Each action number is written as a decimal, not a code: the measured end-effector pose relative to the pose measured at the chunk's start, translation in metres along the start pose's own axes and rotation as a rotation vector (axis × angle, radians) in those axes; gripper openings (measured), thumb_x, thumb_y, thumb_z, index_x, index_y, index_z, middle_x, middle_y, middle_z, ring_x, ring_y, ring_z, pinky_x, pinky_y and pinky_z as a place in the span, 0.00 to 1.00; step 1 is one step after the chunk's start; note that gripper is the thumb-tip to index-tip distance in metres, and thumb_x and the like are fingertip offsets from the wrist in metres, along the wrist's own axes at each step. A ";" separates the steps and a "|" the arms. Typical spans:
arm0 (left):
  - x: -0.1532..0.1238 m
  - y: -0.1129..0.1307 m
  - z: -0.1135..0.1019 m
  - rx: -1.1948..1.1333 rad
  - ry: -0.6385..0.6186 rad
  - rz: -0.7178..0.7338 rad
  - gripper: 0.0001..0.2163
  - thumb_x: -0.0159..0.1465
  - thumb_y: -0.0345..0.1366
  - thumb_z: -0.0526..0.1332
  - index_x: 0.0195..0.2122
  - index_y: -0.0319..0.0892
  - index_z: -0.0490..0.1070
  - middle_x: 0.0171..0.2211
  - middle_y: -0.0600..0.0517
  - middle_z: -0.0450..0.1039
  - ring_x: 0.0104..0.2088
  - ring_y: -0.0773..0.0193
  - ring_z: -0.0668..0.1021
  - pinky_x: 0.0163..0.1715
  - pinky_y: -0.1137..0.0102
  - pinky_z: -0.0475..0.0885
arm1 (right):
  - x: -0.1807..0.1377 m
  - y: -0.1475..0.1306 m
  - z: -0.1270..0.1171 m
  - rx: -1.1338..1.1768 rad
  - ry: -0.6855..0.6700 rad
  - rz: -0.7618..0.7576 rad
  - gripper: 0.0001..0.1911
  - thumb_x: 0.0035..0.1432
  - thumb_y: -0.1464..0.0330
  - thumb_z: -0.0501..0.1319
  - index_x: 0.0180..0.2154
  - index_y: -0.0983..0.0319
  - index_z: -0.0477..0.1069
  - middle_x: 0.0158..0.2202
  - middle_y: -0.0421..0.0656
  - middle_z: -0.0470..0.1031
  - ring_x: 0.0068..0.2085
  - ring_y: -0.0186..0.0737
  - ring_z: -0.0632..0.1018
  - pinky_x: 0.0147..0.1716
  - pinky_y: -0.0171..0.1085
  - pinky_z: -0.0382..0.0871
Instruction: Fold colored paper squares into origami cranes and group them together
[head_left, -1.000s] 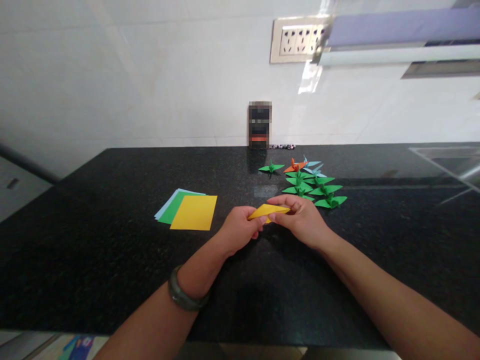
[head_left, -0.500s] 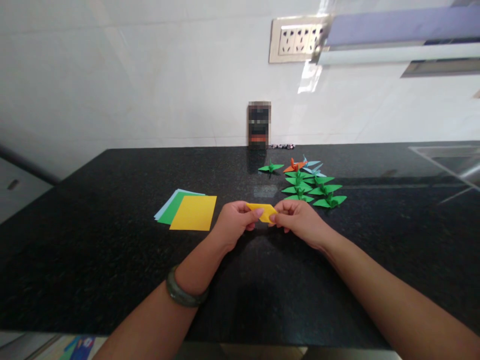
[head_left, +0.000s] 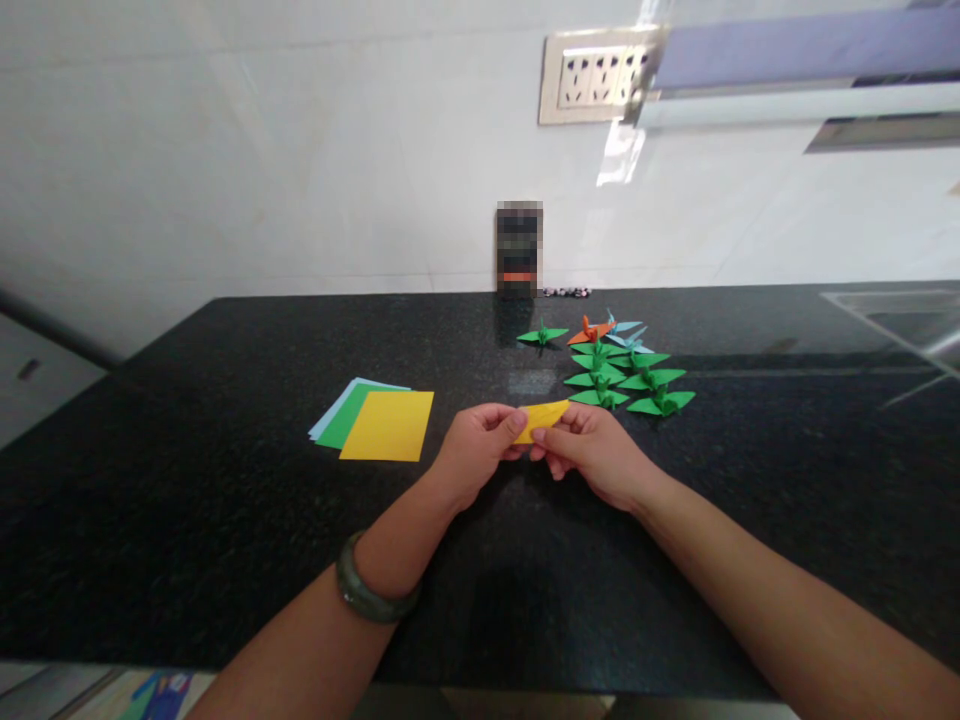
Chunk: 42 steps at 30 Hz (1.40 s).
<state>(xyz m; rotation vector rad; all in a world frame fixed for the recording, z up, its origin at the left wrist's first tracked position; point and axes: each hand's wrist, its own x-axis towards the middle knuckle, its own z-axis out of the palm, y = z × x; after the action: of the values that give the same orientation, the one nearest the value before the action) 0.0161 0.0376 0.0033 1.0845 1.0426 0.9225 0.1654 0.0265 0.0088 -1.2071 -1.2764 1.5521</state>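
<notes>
A small folded piece of yellow paper [head_left: 541, 420] is held above the counter between both hands. My left hand [head_left: 481, 445] pinches its left end, thumb on top. My right hand [head_left: 596, 447] grips it from the right, its thumb pressed on the lower front of the paper. One pointed end of the paper sticks up toward the right, over the right fingers. The fingers behind the paper are partly hidden. Left of my left hand lie flat square sheets, a yellow sheet [head_left: 388, 427] over a green sheet [head_left: 346, 415] and a light blue sheet [head_left: 360, 382].
Several green paper cranes [head_left: 600, 375] stand in rows beyond my right hand, with an orange crane [head_left: 590, 331] and light blue cranes [head_left: 630, 338] behind. One green crane [head_left: 543, 335] stands apart. A pixelated dark object [head_left: 519, 250] leans on the wall at the back of the black counter [head_left: 225, 540].
The folded yellow paper has been turned, so its point now rises at the right instead of the left. My right thumb has shifted left along it.
</notes>
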 end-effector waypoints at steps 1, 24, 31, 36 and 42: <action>0.000 0.000 0.000 -0.005 -0.011 -0.008 0.15 0.50 0.44 0.64 0.29 0.35 0.71 0.23 0.52 0.72 0.24 0.70 0.74 0.27 0.74 0.68 | 0.001 0.001 0.000 0.015 0.003 0.006 0.12 0.45 0.63 0.63 0.28 0.64 0.67 0.22 0.38 0.71 0.17 0.25 0.66 0.17 0.28 0.61; 0.003 -0.001 -0.005 0.052 0.003 -0.045 0.09 0.52 0.37 0.63 0.28 0.36 0.73 0.22 0.50 0.74 0.24 0.69 0.76 0.25 0.76 0.69 | -0.001 0.001 -0.019 -1.163 -0.010 -0.910 0.10 0.59 0.69 0.53 0.35 0.61 0.74 0.32 0.46 0.71 0.34 0.39 0.69 0.34 0.38 0.64; 0.003 -0.002 -0.005 0.077 -0.009 -0.053 0.08 0.53 0.37 0.62 0.27 0.36 0.73 0.22 0.51 0.74 0.23 0.70 0.76 0.25 0.77 0.69 | -0.003 -0.002 -0.018 -1.220 -0.023 -0.910 0.12 0.60 0.70 0.52 0.34 0.61 0.74 0.32 0.46 0.71 0.35 0.39 0.69 0.34 0.38 0.63; 0.003 -0.001 -0.006 0.082 -0.016 -0.054 0.07 0.53 0.36 0.62 0.26 0.36 0.73 0.21 0.52 0.73 0.23 0.71 0.75 0.25 0.77 0.68 | -0.005 -0.004 -0.017 -1.269 -0.042 -0.896 0.12 0.60 0.70 0.51 0.34 0.62 0.73 0.32 0.47 0.70 0.35 0.39 0.68 0.34 0.37 0.63; 0.003 -0.002 -0.004 0.048 0.000 -0.060 0.08 0.52 0.36 0.63 0.28 0.36 0.74 0.23 0.51 0.74 0.24 0.70 0.76 0.26 0.76 0.69 | -0.004 -0.005 -0.017 -1.296 -0.041 -0.873 0.12 0.60 0.73 0.50 0.33 0.63 0.72 0.32 0.47 0.69 0.35 0.39 0.67 0.34 0.37 0.62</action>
<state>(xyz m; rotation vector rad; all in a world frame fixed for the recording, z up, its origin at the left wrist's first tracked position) 0.0128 0.0409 0.0006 1.0869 1.0966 0.8532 0.1828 0.0274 0.0133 -0.9771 -2.4944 -0.0109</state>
